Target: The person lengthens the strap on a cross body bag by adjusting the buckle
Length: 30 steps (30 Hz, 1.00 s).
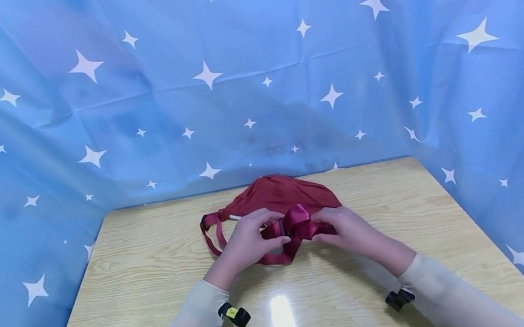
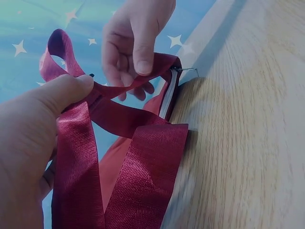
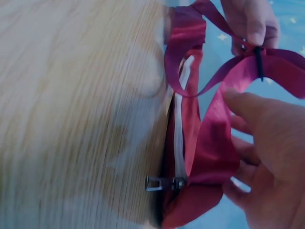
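the left hand [image 1: 247, 239] is pinching the dark red strap [image 2: 78, 167] beside its black slider [image 3: 259, 63], while the right hand [image 1: 353, 230] is holding it between thumb and fingers; the red bag [image 1: 272, 193] is lying just beyond both grips. the slider is probably needing steady feeding, strap lying flat.

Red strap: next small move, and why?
Probably a gentle pull on the red strap with the right hand, while the left hand steadies the dark slider. The left thumb sits right by that slider, the strap bulges in a loop beside it, and the right hand has strap between thumb and fingers. Which run feeds the loop isn't clear.
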Available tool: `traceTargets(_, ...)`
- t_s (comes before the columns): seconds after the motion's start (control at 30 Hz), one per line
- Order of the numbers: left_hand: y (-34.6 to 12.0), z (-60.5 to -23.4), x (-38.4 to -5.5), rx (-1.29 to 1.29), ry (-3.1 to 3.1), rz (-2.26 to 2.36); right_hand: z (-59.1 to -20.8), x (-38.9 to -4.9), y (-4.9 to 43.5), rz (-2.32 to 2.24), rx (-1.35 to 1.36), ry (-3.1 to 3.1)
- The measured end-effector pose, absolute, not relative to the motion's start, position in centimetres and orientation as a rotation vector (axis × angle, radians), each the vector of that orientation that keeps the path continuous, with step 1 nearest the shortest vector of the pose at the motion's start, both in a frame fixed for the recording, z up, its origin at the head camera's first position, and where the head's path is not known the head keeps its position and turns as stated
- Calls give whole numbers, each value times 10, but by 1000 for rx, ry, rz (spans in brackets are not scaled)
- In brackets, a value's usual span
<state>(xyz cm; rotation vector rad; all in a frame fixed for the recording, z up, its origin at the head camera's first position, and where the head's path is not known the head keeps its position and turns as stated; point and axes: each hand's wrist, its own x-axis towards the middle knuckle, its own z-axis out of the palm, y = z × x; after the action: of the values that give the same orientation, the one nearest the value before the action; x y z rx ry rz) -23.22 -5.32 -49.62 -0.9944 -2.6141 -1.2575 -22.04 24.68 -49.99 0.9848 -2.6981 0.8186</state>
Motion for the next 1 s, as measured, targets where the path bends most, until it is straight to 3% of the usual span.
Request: traceTargets(1.0, -61, -496, -237, -962, -2609, -1265, -499, -221, 262, 582, 914, -2732)
